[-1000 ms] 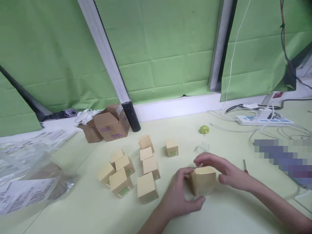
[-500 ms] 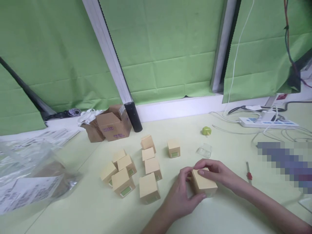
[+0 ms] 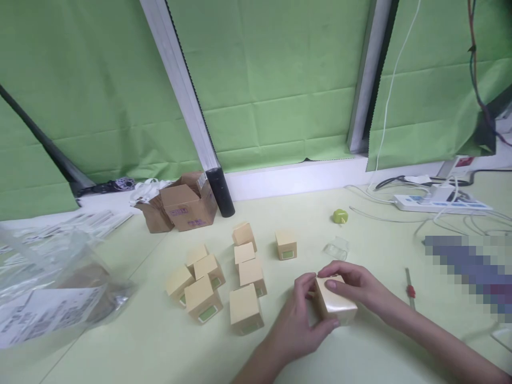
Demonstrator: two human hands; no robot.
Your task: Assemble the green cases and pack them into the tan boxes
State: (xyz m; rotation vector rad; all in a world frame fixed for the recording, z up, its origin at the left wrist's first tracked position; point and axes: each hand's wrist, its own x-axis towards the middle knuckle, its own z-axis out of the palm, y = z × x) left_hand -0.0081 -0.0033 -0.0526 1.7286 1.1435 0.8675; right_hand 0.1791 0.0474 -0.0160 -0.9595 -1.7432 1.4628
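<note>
A pale table (image 3: 160,346) with small tan boxes (image 3: 245,306) (most in clusters), black cylinder (image 3: 220,193), white power strip (image 3: 410,205).

We can read nothing — print (image 3: 195,222) on the carton (image 3: 173,197) and white label (image 3: 52,316), left of our hands (image 3: 294,317), is blurred.

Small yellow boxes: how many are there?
10: four clustered left boxes, four middle boxes in a row, one lone box right of them, one held box between left hand and right hand. More may be hidden.

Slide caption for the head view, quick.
Left hand and right hand hold a small tan box, similar boxes to its left.
</note>
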